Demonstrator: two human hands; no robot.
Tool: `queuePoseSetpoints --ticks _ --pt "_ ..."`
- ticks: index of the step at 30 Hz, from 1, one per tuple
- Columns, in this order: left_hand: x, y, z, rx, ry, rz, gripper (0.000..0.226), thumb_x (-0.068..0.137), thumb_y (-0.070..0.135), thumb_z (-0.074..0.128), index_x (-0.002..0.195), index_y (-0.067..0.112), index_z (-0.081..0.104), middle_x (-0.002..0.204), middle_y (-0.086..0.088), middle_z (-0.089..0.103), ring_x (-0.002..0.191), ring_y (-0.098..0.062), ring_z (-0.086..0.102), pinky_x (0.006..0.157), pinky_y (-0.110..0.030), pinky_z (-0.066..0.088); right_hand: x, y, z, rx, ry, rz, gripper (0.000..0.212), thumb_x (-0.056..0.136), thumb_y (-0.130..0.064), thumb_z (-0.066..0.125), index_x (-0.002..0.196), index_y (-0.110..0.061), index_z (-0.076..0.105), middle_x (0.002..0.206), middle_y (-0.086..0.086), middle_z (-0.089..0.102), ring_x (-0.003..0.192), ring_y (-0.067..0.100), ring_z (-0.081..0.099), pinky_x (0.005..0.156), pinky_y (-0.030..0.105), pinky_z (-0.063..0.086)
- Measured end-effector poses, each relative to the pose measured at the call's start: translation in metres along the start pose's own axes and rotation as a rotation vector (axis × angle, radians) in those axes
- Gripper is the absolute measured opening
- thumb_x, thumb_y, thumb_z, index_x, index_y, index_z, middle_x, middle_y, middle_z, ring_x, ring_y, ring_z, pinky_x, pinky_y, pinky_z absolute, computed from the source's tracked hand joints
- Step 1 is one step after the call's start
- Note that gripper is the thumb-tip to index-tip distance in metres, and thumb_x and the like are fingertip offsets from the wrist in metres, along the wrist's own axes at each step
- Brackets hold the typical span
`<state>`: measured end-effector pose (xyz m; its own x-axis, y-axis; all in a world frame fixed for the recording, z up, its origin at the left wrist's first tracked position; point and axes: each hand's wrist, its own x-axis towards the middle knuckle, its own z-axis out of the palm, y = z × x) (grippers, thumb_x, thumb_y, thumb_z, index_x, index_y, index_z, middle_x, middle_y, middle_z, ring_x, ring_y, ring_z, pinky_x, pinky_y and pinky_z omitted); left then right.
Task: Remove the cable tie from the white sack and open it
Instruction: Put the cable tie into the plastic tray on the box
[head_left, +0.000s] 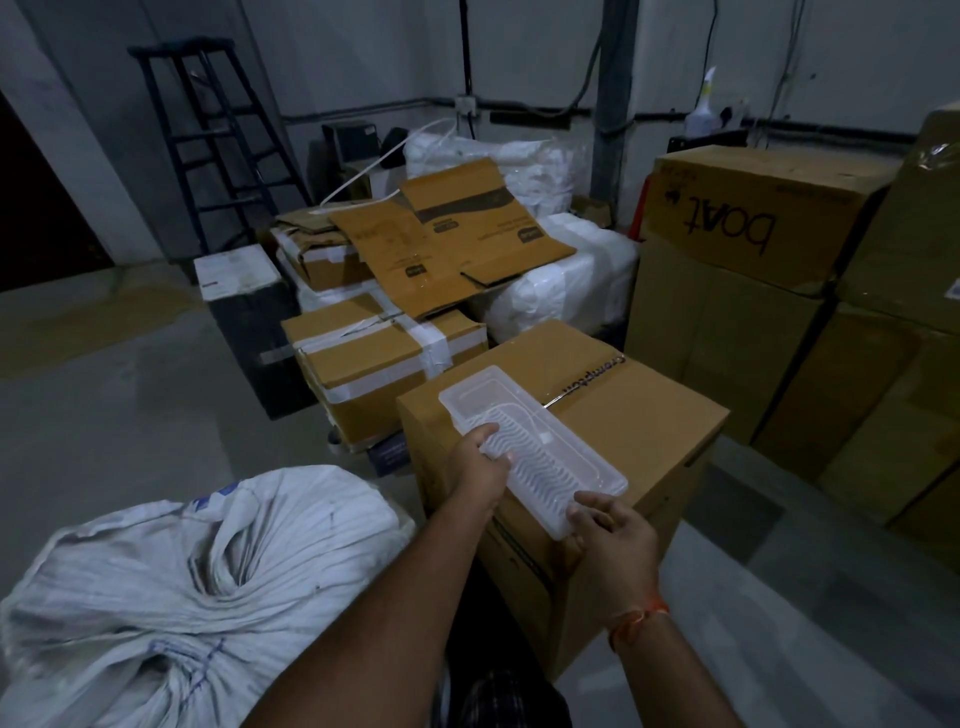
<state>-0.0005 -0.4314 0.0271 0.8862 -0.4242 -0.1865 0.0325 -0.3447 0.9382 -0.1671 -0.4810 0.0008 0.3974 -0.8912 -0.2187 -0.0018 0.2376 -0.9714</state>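
Observation:
A large white woven sack (171, 587) lies at the lower left on the floor, its fabric gathered into twisted folds near its middle; I cannot make out a cable tie on it. To its right stands a brown cardboard box (639, 415). On the box top rests a clear plastic tray (530, 447) with a ribbed inside. My left hand (480, 470) grips the tray's left long edge. My right hand (613, 540) holds the tray's near corner. Both hands are away from the sack.
Taped cardboard boxes (379, 358) and flattened cartons (447, 244) are piled behind. Tall stacked boxes (753, 291) stand at the right. A black ladder (208, 140) leans in the back left corner. White bags (561, 280) lie among the boxes. Bare concrete floor (104, 374) spreads to the left.

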Motion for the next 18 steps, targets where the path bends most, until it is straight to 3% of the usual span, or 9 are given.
queuePoseSetpoints --ticks 2,4,7,8,10,14,18 --pt "0.001 -0.001 0.001 -0.002 0.027 -0.003 0.036 0.095 0.009 0.069 0.128 0.023 0.065 0.105 -0.005 0.065 0.083 -0.015 0.063 0.067 -0.024 0.053 0.005 -0.009 -0.007 0.032 0.015 0.007 0.006 0.085 -0.006 0.075 0.09 -0.009 0.077 0.09 0.005 0.074 0.095 0.026 0.07 0.087 0.043 0.058" --pt "0.004 -0.004 0.002 -0.042 0.07 -0.016 0.027 0.098 0.009 0.065 0.121 0.019 0.068 0.092 -0.003 0.06 0.073 -0.011 0.056 0.057 -0.021 0.044 0.018 -0.018 -0.015 0.012 0.033 -0.022 0.005 0.086 -0.013 0.075 0.091 -0.015 0.077 0.094 0.001 0.073 0.095 0.019 0.068 0.089 0.044 0.057" --pt "0.004 -0.004 0.001 -0.122 0.11 -0.038 0.021 0.097 0.01 0.065 0.113 0.022 0.072 0.103 -0.005 0.064 0.083 -0.015 0.06 0.067 -0.025 0.051 0.047 -0.034 -0.023 -0.108 -0.044 -0.123 0.011 0.089 -0.022 0.072 0.098 -0.023 0.077 0.104 0.0 0.073 0.098 0.015 0.066 0.077 0.033 0.056" --pt "0.004 -0.003 0.001 -0.15 0.118 -0.054 0.021 0.096 0.01 0.067 0.112 0.023 0.072 0.11 -0.006 0.067 0.092 -0.017 0.064 0.077 -0.03 0.057 0.057 -0.04 -0.022 -0.147 -0.087 -0.144 0.015 0.09 -0.021 0.07 0.103 -0.021 0.076 0.108 0.0 0.072 0.102 0.016 0.065 0.078 0.031 0.054" --pt "0.005 -0.004 0.002 -0.174 0.133 -0.079 0.024 0.094 0.011 0.069 0.112 0.026 0.072 0.116 -0.006 0.069 0.101 -0.021 0.068 0.091 -0.043 0.061 0.077 -0.05 -0.015 -0.241 -0.17 -0.151 0.017 0.09 -0.021 0.07 0.105 -0.018 0.077 0.112 0.001 0.072 0.109 0.02 0.064 0.088 0.037 0.055" --pt "0.008 -0.005 0.004 -0.223 0.163 -0.085 0.027 0.095 0.008 0.068 0.116 0.025 0.071 0.112 -0.003 0.07 0.094 -0.017 0.07 0.088 -0.045 0.063 0.107 -0.054 0.001 -0.434 -0.308 -0.14 0.01 0.087 -0.02 0.073 0.089 -0.027 0.081 0.102 0.001 0.076 0.102 0.024 0.068 0.094 0.047 0.056" --pt "0.013 -0.006 0.005 -0.241 0.163 -0.111 0.031 0.094 0.004 0.067 0.118 0.021 0.072 0.117 -0.002 0.071 0.099 -0.018 0.07 0.089 -0.041 0.063 0.119 -0.052 0.004 -0.486 -0.351 -0.088 0.018 0.086 -0.012 0.073 0.087 -0.027 0.082 0.107 0.005 0.074 0.105 0.029 0.066 0.098 0.052 0.054"
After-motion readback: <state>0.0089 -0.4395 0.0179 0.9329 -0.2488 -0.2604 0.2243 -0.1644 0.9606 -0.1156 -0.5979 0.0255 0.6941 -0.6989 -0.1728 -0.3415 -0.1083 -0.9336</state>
